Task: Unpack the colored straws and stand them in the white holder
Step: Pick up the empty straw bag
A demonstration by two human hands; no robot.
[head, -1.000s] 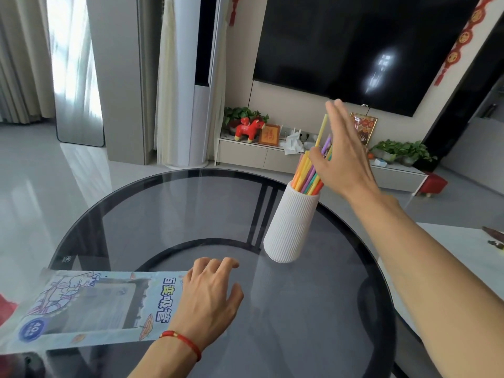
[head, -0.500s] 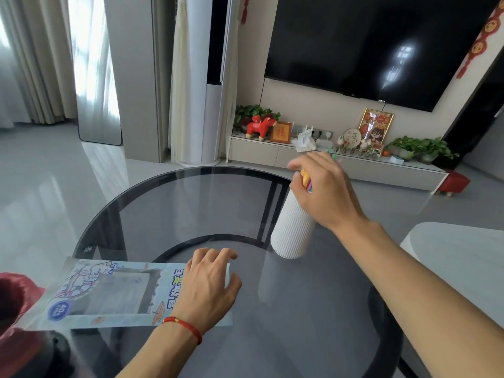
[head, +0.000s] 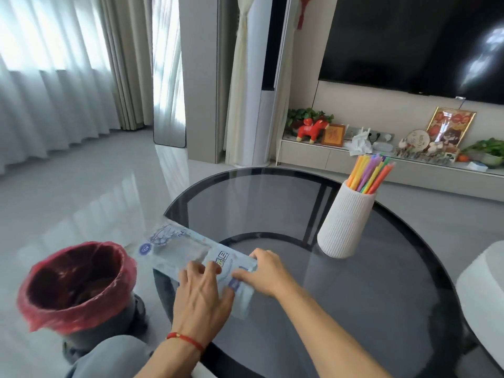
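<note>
The colored straws (head: 368, 173) stand bundled in the white ribbed holder (head: 344, 227) at the right of the round glass table (head: 381, 309), with no hand near them. The flat, light blue straw package (head: 174, 245) lies across the table's left edge, its far end sticking out over the floor. My left hand (head: 201, 291) lies on the package's near part with the fingers stretched over it. Right beside it, my right hand (head: 263, 271) grips the package's right end, fingers curled over the edge and thumb on top.
A bin with a red liner (head: 76, 285) stands on the floor just left of the table, below the package's overhanging end. A white rounded seat (head: 482, 285) is at the right edge. My knee shows at the bottom left.
My right hand has left the straws in the holder and come down onto the package next to my left hand. The view has swung left, bringing the bin into sight.
</note>
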